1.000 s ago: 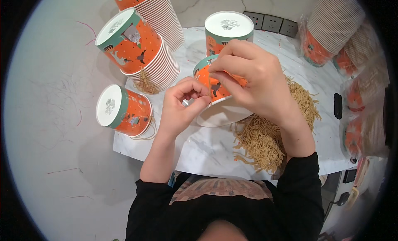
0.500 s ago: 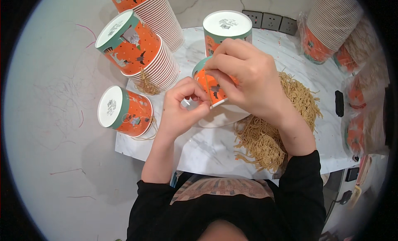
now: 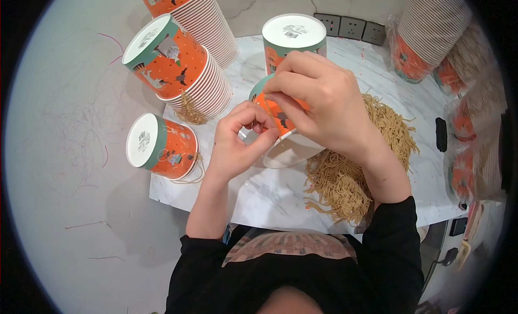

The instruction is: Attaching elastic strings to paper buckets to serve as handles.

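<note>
Between my hands stands an orange and green paper bucket [image 3: 283, 118], tilted so its open white mouth faces me. My right hand [image 3: 324, 100], over the bucket's upper side, pinches a short length of tan cord [image 3: 268, 104]. At the white rim, my left hand [image 3: 242, 134] has its thumb and forefinger closed on the cord's lower end. Part of the bucket is hidden behind my right hand. Below my right forearm lies a loose heap of tan cords [image 3: 342, 187].
Stacked paper buckets [image 3: 175, 65] lean at the left; a separate bucket [image 3: 170, 146] with a hanging cord lies nearer. Another bucket [image 3: 295, 33] stands upside down behind. Bagged stacks [image 3: 431, 33] line the right. A black object [image 3: 441, 134] lies on the marbled table [image 3: 270, 195].
My left hand has shifted slightly right along the rim, and more of the bucket's inside shows. My right hand has barely moved and keeps its pinch.
</note>
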Tool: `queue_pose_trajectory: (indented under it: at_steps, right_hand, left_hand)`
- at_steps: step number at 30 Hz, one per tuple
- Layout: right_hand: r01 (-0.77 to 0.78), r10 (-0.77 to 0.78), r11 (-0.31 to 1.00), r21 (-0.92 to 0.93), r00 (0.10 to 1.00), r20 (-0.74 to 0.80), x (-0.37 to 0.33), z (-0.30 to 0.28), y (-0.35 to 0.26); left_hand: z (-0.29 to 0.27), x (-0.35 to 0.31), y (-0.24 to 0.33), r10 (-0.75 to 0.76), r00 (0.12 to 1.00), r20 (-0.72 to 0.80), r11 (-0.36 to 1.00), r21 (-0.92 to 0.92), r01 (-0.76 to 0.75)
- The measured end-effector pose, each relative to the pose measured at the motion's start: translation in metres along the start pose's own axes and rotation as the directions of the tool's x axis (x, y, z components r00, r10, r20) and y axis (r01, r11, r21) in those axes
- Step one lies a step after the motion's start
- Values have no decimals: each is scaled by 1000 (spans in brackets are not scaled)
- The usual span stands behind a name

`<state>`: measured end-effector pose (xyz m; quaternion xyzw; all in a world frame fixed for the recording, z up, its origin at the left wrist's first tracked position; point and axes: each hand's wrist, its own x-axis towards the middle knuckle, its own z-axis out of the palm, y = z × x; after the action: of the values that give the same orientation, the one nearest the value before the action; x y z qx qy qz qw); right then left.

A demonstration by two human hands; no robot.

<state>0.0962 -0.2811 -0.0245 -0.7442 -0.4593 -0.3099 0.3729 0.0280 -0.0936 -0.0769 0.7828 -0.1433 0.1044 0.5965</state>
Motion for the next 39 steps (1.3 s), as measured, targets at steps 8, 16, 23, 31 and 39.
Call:
queue_pose_trajectory:
  at_steps: [8,16,23,31,39]
  right_hand:
    - [44,-44,999,-4,999,8,1,-1,-4]
    - [-121,121,985,127,993,7,4,-6,-1]
    - [-245,235,888,388,969,75,6,-19,-10]
    - [-282,351,657,699,935,47,11,-56,-9]
    - [-360,414,66,931,859,303,12,-68,-2]
  left_hand:
    - [1,0,9,46,999,-5,992,118,-45]
    - [20,-5,17,240,924,-298,970,118,-214]
    - [7,3,17,382,906,-181,809,540,-234]
    - [-39,12,24,112,898,-426,954,299,22]
    - [-60,11,-17,-114,893,-436,950,214,226]
